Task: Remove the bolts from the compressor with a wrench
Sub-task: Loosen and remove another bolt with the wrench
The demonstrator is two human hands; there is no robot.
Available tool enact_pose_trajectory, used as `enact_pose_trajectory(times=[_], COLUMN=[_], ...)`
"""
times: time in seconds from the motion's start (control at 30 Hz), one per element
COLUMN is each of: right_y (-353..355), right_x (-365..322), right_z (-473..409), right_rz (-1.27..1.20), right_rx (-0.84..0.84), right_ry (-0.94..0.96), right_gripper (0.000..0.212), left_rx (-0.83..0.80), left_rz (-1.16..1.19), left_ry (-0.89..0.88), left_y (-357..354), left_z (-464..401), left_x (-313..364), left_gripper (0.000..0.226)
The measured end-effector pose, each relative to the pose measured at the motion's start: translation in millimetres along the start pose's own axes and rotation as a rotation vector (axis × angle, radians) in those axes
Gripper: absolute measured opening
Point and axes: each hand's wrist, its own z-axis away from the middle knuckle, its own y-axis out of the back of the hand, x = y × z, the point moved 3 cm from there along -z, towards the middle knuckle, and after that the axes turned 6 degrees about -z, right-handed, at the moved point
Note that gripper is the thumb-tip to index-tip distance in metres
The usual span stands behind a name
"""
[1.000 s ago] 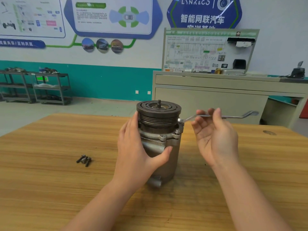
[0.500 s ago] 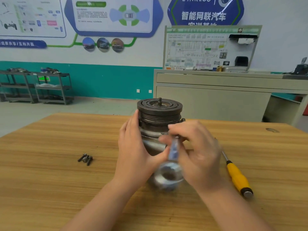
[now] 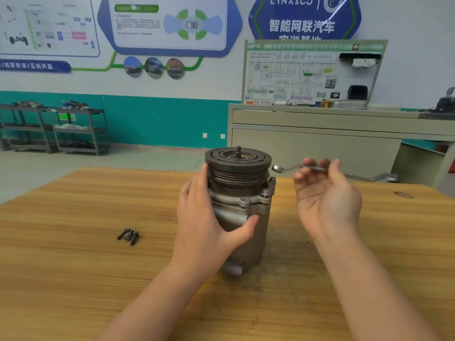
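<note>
While the compressor point(image 3: 240, 207) stands upright in the middle of the frame on the wooden surface point(image 3: 73, 279), the left hand point(image 3: 204, 225) wraps its fingers and thumb around its side. The right hand point(image 3: 325, 200), palm up, holds the wrench point(image 3: 290, 168) in curled fingertips, its ring end just right of the pulley. Three loose bolts point(image 3: 128, 235) lie together at the left.

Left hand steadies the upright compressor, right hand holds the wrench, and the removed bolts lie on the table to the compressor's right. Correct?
Not quite. The head view shows the removed bolts on the table to the left of the compressor. The rest holds: left hand steadying it, right hand holding the wrench.
</note>
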Motion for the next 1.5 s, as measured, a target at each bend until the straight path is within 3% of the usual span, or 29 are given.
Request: enact_pose_trajectory(times=[0.23, 0.5, 0.6, 0.67, 0.83, 0.9, 0.97, 1.07, 1.17, 1.37, 1.5], right_y=[-10.6, -10.2, -10.7, -8.7, 1.8, 5.2, 5.5, 4.0, -3.6, -14.1, -14.2], right_x=[-2.9, 13.7, 19.8, 19.4, 16.8, 19.3, 21.1, 17.4, 9.6, 7.8, 12.3], right_z=[27.6, 57.5, 63.3, 61.2, 28.5, 11.3, 2.4, 4.7, 16.3, 41.4, 54.5], right_rz=[0.578, 1.017, 1.096, 0.967, 0.274, 0.094, -0.027, 0.03, 0.235, 0.595, 0.835], right_rx=[-0.271, -0.783, -0.84, -0.691, -0.07, 0.046, 0.07, -0.021, -0.138, -0.371, -0.606], right_ry=[0.543, 1.048, 1.179, 1.1, 0.317, -0.005, -0.176, -0.029, 0.258, 0.629, 0.931], right_gripper=[0.02, 0.004, 0.009, 0.033, 0.032, 0.031, 0.032, 0.03, 0.024, 0.016, 0.028], left_rx=[-0.016, 0.003, -0.03, -0.019, 0.0, 0.009, 0.015, 0.018, 0.009, 0.005, -0.008], left_rz=[-0.003, 0.023, 0.02, -0.009, -0.015, -0.01, -0.011, -0.02, -0.013, -0.008, -0.01], left_ry=[0.013, 0.041, 0.065, 0.029, 0.003, -0.008, -0.012, -0.015, -0.022, -0.032, -0.017], left_y=[-0.2, -1.6, -2.5, -2.4, -1.8, -1.4, -1.5, -1.5, -0.4, -0.6, -0.8], left_z=[-0.4, -2.0, -3.0, -1.3, 0.2, -0.4, -0.6, -0.6, 0.0, 0.5, 0.3], left_x=[0.0, -1.9, -3.2, -3.7, -2.7, -2.0, -2.3, -3.9, -2.2, -2.0, -2.4], left_gripper=[0.108, 0.109, 0.114, 0.108, 0.108, 0.105, 0.105, 0.107, 0.104, 0.103, 0.106])
